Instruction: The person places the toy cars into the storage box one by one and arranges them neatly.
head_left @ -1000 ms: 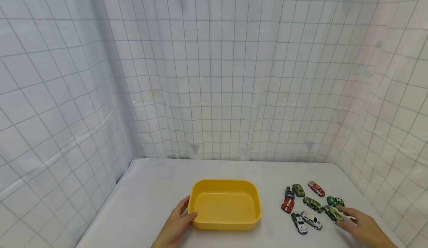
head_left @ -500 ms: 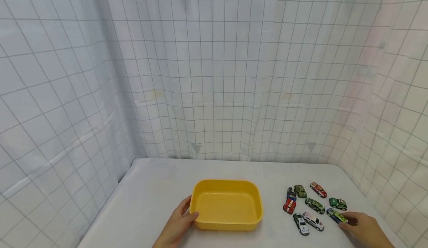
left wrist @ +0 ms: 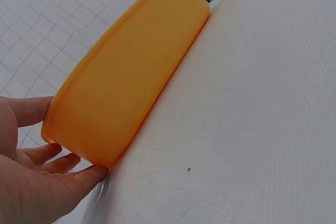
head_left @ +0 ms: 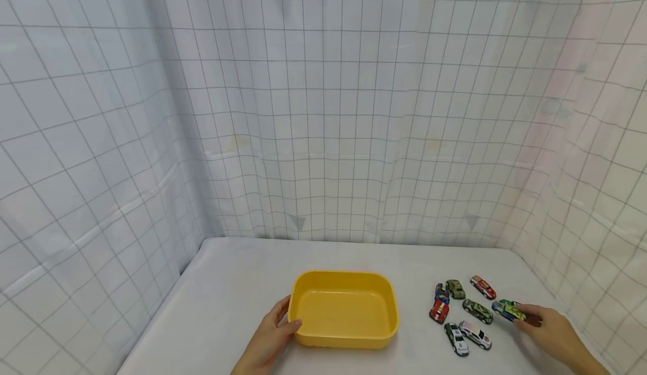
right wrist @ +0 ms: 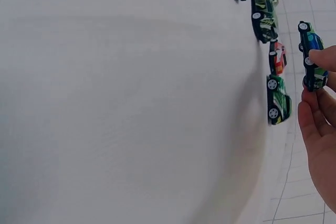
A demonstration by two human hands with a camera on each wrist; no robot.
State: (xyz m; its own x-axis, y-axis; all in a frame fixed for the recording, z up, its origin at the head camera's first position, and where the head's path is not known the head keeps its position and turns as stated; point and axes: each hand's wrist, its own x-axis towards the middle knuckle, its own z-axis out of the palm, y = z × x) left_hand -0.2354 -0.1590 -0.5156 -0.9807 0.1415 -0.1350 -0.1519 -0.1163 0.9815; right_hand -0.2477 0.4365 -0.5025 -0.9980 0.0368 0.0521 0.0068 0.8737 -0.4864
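My left hand grips the left end of a yellow plastic tub, thumb over its rim and fingers against the outer wall, as the left wrist view also shows. Nothing lies inside the tub. At the right, my right hand pinches a blue and green toy car between thumb and fingers. In the right wrist view this car is up off the white table, apart from the other cars. Seen from the head, it overlaps a green toy car that stands on the table behind it.
Several more toy cars lie between tub and right hand: a red striped one, a blue one, two camouflage ones, an orange-red one and two white ones. Gridded white curtains enclose the table.
My right hand has closed on the blue and green toy car and lifted it from the table. The left hand keeps its hold on the tub.
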